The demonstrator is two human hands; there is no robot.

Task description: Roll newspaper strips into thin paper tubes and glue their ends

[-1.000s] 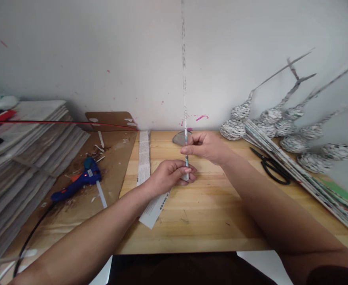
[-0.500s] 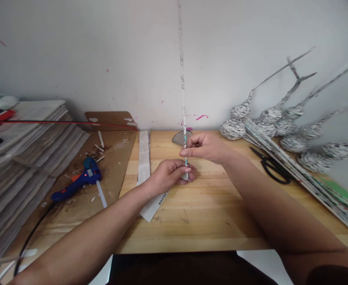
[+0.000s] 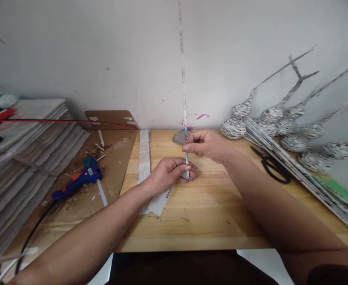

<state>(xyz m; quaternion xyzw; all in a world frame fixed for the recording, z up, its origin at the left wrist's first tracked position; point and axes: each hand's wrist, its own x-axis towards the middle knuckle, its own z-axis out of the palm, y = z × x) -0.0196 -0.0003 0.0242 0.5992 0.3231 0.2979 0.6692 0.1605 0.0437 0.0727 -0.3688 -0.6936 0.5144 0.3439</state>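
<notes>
A long thin newspaper tube stands nearly upright above the wooden table. My right hand pinches it with thumb and fingertips a little above its lower end. Just below, my left hand is closed around the bottom of the roll, where a newspaper strip runs into the fingers and trails down to the tabletop. Further newspaper strips lie flat to the left of my left hand. Behind my right hand sits a grey, rounded flat object, partly covered.
Left, a blue glue gun with a lit red light rests on brown cardboard, beside stacked newspapers. Right are black scissors, a bundle of paper tubes and several woven paper gourd shapes against the wall.
The tube's coloured band has shifted upward, and my right hand has moved slightly up and right. The strip's loose end has drawn up toward my left hand, uncovering another strip beneath.
</notes>
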